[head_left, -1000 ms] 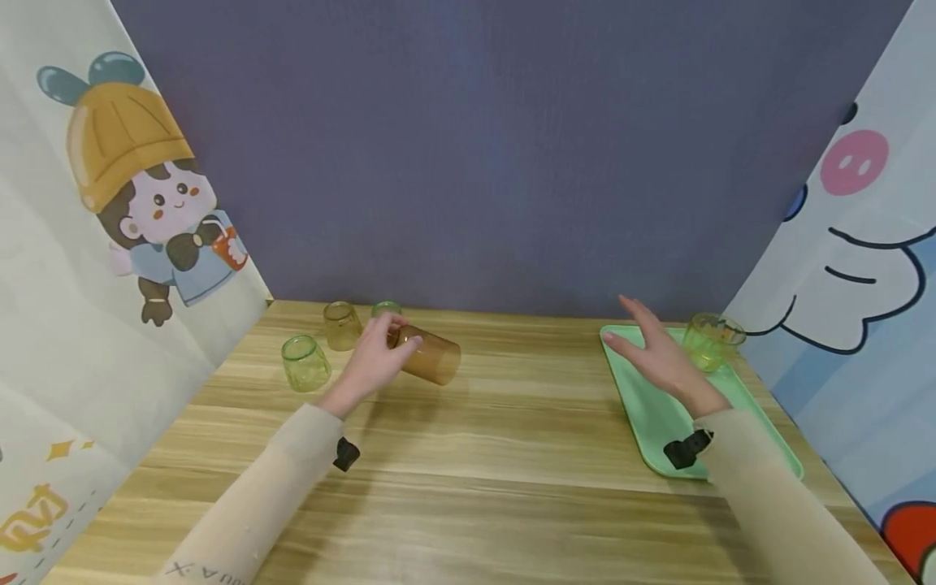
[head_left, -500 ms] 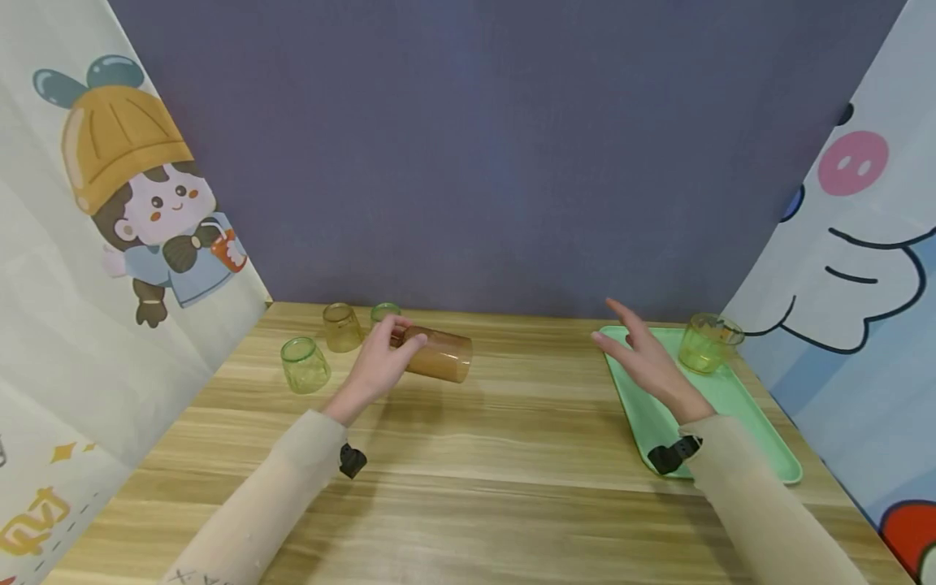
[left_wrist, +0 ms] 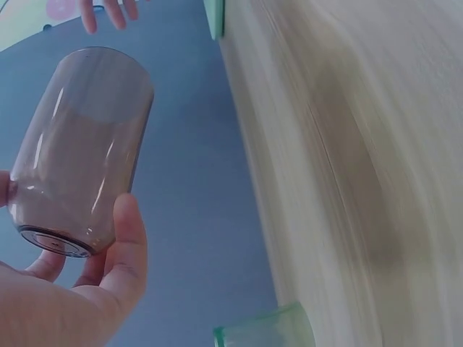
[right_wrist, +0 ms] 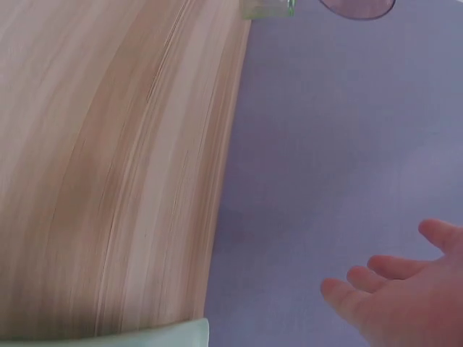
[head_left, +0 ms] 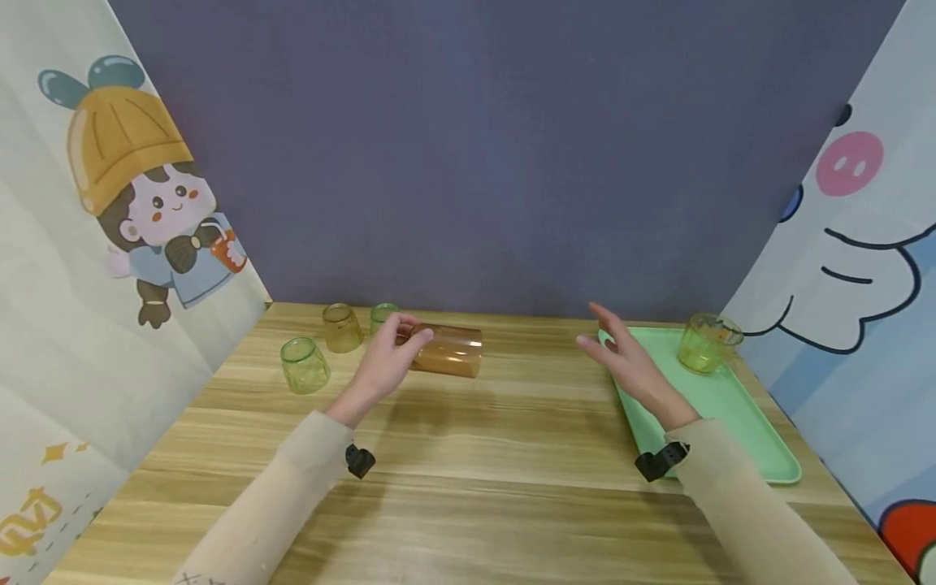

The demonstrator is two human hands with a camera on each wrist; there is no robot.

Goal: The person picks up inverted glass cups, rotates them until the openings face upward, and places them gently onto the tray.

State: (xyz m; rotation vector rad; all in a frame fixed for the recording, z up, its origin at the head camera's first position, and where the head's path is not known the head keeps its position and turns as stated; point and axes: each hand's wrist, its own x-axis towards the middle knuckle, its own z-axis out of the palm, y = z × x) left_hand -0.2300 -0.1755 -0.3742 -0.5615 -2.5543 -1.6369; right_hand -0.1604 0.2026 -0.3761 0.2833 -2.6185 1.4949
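Note:
In the head view my left hand (head_left: 383, 361) grips an amber-brown tumbler (head_left: 455, 351) near its base. The tumbler is tipped on its side above the table, its mouth toward the right. Thumb and fingers curl round its lower end in the left wrist view, where the clear brown wall of the tumbler (left_wrist: 87, 137) shows. My right hand (head_left: 636, 374) hovers by the left edge of a green tray (head_left: 720, 406), fingers extended, holding nothing. The right wrist view shows those spread fingers (right_wrist: 391, 267) and, at its top, the tumbler's rim (right_wrist: 358, 9).
A yellow-green glass (head_left: 705, 345) stands in the tray's far part. On the table's left stand a green-rimmed glass (head_left: 305, 367), an amber glass (head_left: 341, 329) and another green glass (head_left: 382, 314), partly behind my left hand. A dark backdrop (head_left: 497, 162) rises behind the wooden table (head_left: 475, 504).
My left hand has moved slightly right with the tumbler, which has turned from slanting down to nearly level. My right hand has shifted left, toward the tumbler, still empty.

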